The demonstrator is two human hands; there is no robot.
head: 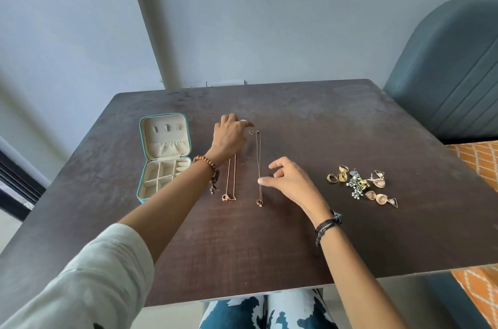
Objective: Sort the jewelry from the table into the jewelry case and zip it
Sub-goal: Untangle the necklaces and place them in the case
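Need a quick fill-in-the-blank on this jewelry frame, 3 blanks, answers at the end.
1. The jewelry case lies ____ on the table, lid up.
2. The number of necklaces laid out between the case and the earring pile is ____.
3. The left hand rests at the far end of the necklace nearest the ____.

Answers: open; two; case

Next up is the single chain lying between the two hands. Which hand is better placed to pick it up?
Right, probably. The right hand hovers with its fingertips beside the middle of the single chain. The left hand rests at the top of the doubled chain, nearer the open case.
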